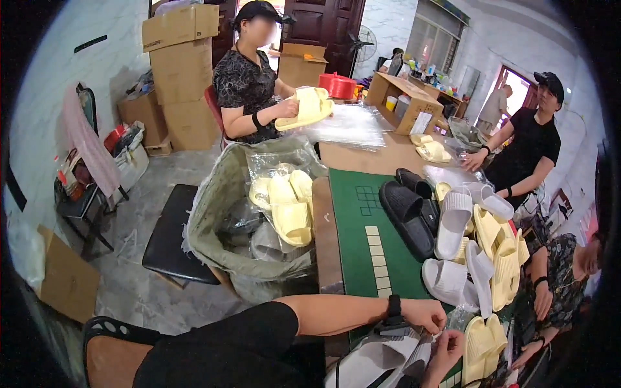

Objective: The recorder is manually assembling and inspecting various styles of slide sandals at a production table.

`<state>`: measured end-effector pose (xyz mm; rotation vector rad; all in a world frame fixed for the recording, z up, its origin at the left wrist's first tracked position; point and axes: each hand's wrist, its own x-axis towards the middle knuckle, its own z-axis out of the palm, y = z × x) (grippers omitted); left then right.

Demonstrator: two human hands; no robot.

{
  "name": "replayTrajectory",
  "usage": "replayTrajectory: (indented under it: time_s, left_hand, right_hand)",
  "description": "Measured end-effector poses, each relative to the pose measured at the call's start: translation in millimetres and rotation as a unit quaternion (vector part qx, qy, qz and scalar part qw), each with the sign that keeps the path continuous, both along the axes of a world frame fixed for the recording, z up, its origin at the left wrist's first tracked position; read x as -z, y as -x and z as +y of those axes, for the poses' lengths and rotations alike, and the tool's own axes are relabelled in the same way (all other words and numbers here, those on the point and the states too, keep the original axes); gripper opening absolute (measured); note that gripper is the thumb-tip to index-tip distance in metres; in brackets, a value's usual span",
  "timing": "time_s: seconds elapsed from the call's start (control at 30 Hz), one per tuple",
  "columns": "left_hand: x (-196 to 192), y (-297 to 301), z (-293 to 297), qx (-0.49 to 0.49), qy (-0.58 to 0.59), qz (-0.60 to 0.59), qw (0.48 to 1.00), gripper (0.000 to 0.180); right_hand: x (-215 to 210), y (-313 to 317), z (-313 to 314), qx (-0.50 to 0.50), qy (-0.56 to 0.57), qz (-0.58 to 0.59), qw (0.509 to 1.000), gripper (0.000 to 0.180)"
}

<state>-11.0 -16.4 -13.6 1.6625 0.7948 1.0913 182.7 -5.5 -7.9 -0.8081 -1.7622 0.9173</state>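
My left hand [424,315], with a black band at its wrist, is closed in a pinch. Close by, my right hand [447,353] pinches too, and the fingertips of both nearly meet on the edge of a clear plastic bag [459,318]. Just below them lies a pair of light grey slippers [375,359], partly covered by dark straps or cords. A pair of yellow slippers [482,343] rests to the right of my right hand. Grey slippers [446,281] lie in a heap beyond my hands, along with black slippers [406,216] and more yellow ones [495,258].
A large woven sack [220,194] of bagged slippers stands left of the green-topped table [352,239]. Beside it is a black stool [178,236]. One person holds yellow slippers [303,108] across the table; others work along the right side. Cardboard boxes [184,84] stack behind.
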Motion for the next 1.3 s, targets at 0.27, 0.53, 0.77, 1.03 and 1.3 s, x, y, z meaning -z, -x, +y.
replayTrajectory:
  time_s: [0.27, 0.53, 0.77, 1.03, 1.3]
  left_hand:
    - [4.4, -11.6, 4.7, -0.010, 0.013, -0.020, 1.000, 0.016]
    - [-15.5, 9.3, -8.1, -0.017, 0.091, 0.042, 0.995, 0.016]
    - [-19.0, 3.7, -3.1, -0.010, 0.140, 0.035, 0.989, 0.015]
    - [-17.2, 4.4, -4.6, -0.006, 0.213, -0.006, 0.977, 0.011]
    - [-19.5, 3.3, -8.4, -0.007, 0.203, -0.016, 0.979, 0.009]
  right_hand:
    - [-5.4, -6.6, -4.8, -0.001, 0.111, 0.003, 0.994, 0.013]
    - [-18.6, 6.9, -10.3, -0.001, 0.131, -0.033, 0.991, 0.005]
    - [-18.8, 2.2, -5.7, -0.018, 0.063, -0.040, 0.997, 0.008]
    - [-19.3, -1.5, -3.9, -0.038, 0.043, -0.023, 0.998, 0.008]
    - [-16.7, -1.8, -5.4, -0.026, 0.035, -0.031, 0.999, 0.011]
